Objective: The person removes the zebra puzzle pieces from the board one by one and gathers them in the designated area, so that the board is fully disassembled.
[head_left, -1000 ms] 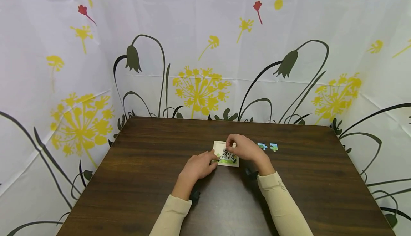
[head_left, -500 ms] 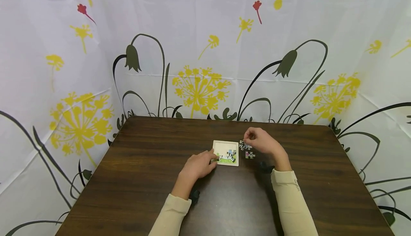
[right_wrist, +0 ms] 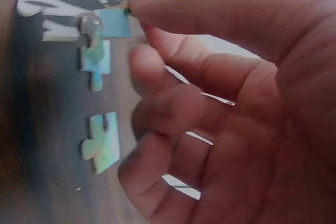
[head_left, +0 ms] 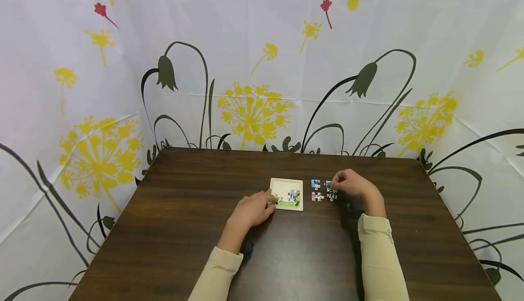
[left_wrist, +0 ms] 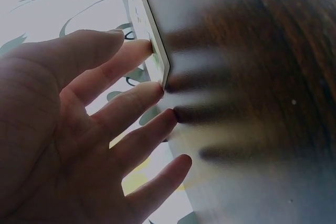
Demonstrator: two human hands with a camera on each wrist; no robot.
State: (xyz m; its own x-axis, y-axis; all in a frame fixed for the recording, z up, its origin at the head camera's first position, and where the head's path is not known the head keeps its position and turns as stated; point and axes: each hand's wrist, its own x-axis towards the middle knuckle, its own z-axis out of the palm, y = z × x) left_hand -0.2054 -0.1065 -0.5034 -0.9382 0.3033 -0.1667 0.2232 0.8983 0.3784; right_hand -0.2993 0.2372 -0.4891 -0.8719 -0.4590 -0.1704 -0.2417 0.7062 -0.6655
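My left hand [head_left: 253,208] rests its fingertips against the left edge of a small wooden puzzle tray [head_left: 282,209]; its fingers are spread and fairly straight in the left wrist view. Part of a zebra picture on grass fills the tray's lower and right portion. Right of the tray, my right hand [head_left: 355,186] pinches a blue-cornered puzzle piece [right_wrist: 114,23] between thumb and fingers, low over the table. Around it lie loose zebra pieces [head_left: 315,184], one with a pink patch [head_left: 317,196]. Two blue-green pieces [right_wrist: 104,142] show in the right wrist view; the hand hides them from above.
The dark wooden table [head_left: 196,187] reaches back to a white curtain [head_left: 229,28] printed with flowers. Dark camera mounts [head_left: 247,249] sit beneath both wrists.
My right hand has left the tray, where a zebra piece now sits at the right side, and moved right over the loose pieces. The left hand has stayed at the tray's edge.
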